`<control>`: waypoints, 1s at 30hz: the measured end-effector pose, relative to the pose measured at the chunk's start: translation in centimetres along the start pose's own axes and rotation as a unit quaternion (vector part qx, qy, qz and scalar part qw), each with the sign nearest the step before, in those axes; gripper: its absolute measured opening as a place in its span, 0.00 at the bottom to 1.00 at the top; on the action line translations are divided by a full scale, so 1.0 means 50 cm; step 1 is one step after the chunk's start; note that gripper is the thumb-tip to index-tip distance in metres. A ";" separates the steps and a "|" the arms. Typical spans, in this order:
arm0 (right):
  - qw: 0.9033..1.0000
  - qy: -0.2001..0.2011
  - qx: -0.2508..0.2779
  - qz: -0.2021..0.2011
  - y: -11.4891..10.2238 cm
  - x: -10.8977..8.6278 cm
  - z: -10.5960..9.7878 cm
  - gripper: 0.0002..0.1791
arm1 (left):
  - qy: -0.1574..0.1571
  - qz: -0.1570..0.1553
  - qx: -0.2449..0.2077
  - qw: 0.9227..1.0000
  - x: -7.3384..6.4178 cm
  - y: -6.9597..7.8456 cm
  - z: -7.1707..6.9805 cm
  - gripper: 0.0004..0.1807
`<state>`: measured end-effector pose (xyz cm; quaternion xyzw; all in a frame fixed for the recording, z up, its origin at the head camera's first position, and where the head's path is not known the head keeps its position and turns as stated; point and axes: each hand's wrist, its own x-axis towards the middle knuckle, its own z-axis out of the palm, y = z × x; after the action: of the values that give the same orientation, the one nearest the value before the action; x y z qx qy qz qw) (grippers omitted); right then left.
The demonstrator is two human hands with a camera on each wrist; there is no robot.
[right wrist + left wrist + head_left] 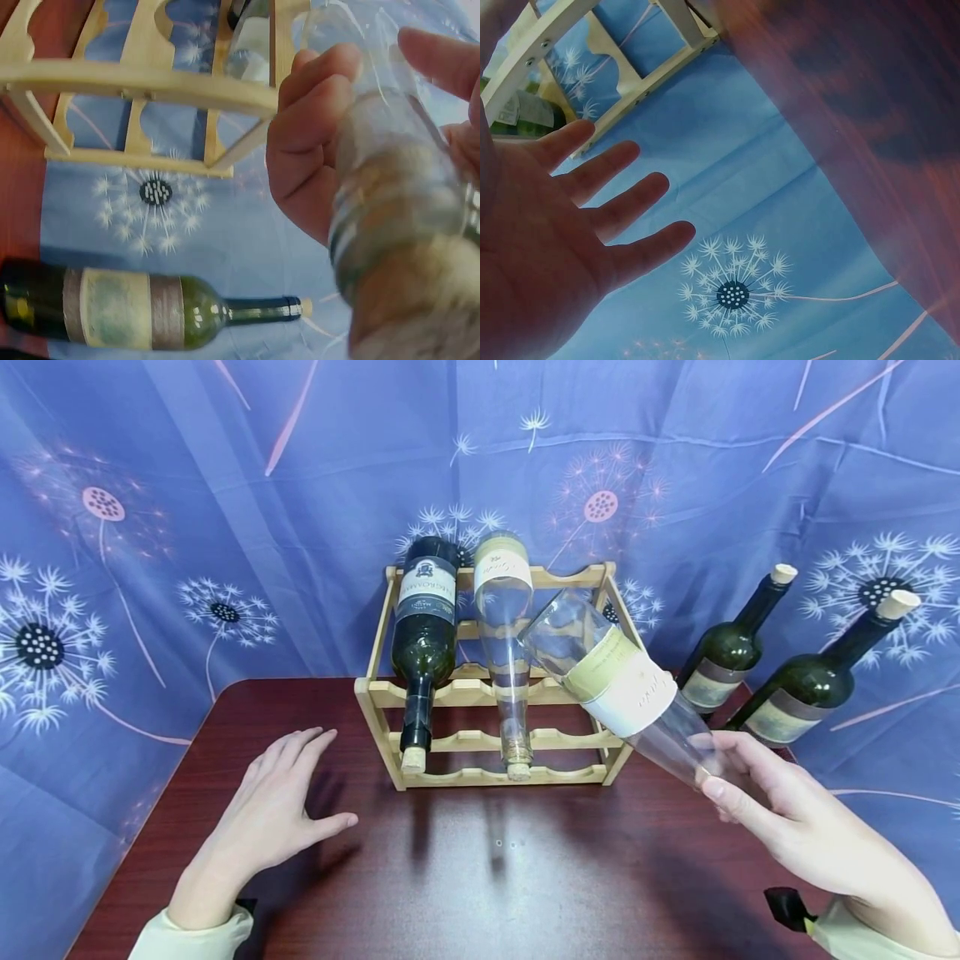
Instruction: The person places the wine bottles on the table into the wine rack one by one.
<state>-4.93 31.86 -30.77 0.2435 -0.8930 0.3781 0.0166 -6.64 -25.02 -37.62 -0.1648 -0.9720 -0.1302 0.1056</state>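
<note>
My right hand [787,814] grips a clear glass wine bottle [630,685] by its neck. The bottle is tilted, its base up and to the left, over the right side of the wooden wine rack [495,693]. In the right wrist view my fingers [311,142] curl round the neck, and the cork [420,300] is close to the camera. On the rack's top tier lie a dark green bottle [427,635] and another clear bottle [506,635], corks toward me. My left hand [266,806] hovers left of the rack, fingers spread, holding nothing.
Two dark green corked bottles stand right of the rack, one nearer the rack [723,656] and one farther right [798,693]. The rack stands on a dark red wooden table [525,877]. A blue curtain [300,510] with dandelion prints hangs behind.
</note>
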 end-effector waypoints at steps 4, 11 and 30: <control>0.999 -0.021 0.042 0.014 -0.004 -0.001 0.007 0.24 | -0.001 0.000 0.001 1.000 0.001 0.000 -0.001 0.62; 0.989 -0.044 0.143 -0.006 -0.007 -0.003 0.022 0.25 | 0.002 0.004 0.000 1.000 0.001 -0.001 0.002 0.63; 0.977 -0.076 0.195 0.025 -0.019 -0.011 0.038 0.35 | 0.010 0.018 0.000 1.000 0.003 -0.005 0.009 0.62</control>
<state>-3.75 30.23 -31.63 0.2472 -0.8065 0.5260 -0.1085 -6.95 -25.08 -38.08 -0.1809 -0.9677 -0.1300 0.1179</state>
